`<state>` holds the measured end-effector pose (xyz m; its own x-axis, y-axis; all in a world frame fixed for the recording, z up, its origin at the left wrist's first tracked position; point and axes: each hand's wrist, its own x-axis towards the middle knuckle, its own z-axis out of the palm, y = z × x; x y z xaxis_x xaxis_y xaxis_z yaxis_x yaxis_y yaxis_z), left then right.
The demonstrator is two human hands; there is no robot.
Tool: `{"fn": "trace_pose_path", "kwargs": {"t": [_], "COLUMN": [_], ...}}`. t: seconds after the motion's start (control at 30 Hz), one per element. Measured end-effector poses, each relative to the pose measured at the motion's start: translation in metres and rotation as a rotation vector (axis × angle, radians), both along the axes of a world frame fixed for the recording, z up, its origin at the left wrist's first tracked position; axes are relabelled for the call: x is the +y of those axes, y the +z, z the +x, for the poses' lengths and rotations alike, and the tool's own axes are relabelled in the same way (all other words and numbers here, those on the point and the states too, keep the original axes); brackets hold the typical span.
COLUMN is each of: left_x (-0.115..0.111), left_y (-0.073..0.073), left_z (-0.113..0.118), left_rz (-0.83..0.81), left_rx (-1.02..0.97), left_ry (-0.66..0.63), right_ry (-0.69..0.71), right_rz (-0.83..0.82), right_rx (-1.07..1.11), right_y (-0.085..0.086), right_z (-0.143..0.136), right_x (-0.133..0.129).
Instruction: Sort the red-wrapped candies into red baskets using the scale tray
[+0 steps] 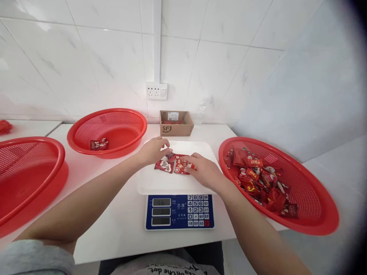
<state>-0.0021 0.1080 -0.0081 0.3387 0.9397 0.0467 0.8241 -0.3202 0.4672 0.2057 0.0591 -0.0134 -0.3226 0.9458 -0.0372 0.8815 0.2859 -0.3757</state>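
Small red snack packets lie on the white tray (166,184) of a blue weighing scale (179,212). My left hand (155,149) is over the tray's left side, fingers curved and apart, beside a dark red packet (171,156) and just above a red packet with a white label (164,166). On the right, my right hand (204,170) has its thumb and fingers around the edge of a red packet with gold lettering (180,165). A bit of red shows between those fingers. The scale's keypad and displays face me.
At right stands a red basket (312,183) with many red packets. A second red basket (126,133) at back left holds a few packets; another red basket (31,183) is at far left. A cardboard box (177,130) and a clear plastic bottle (201,112) stand by the wall.
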Motion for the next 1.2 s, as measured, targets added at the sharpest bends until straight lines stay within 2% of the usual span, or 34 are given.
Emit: {"fn": "trace_pose_path", "kwargs": {"t": [0.1,0.23,0.4,0.67,0.8,1.0,1.1,1.2], "left_x": [-0.015,-0.023,-0.02,-0.021,-0.023,-0.031,-0.034,-0.032], "left_y": [0.007,0.004,-0.002,0.009,0.007,-0.008,-0.015,-0.019], "left_z": [-0.007,-0.006,0.005,0.005,-0.003,-0.001,0.009,0.019], "left_rz": [-0.102,-0.158,-0.105,-0.008,-0.028,0.01,0.086,0.153], "left_rx": [0.045,0.093,0.087,0.025,0.023,0.053,0.126,0.192], "left_ry": [-0.09,-0.137,-0.121,-0.03,-0.082,-0.23,-0.239,-0.2], "right_ry": [-0.005,-0.011,-0.063,0.046,0.042,0.247,0.224,0.165], "right_rz": [0.019,0.016,0.056,0.078,0.175,0.217,0.225,0.194], "right_rx": [-0.004,0.004,0.082,0.458,0.339,0.158,0.114,0.072], "right_y": [0.0,-0.004,-0.005,0.01,0.006,-0.014,-0.021,-0.02], "right_z": [0.003,0.002,0.001,-0.022,-0.027,-0.011,-0.003,0.004], "right_x": [0.005,0.011,0.012,0.014,0.018,0.011,0.01,0.01]}}
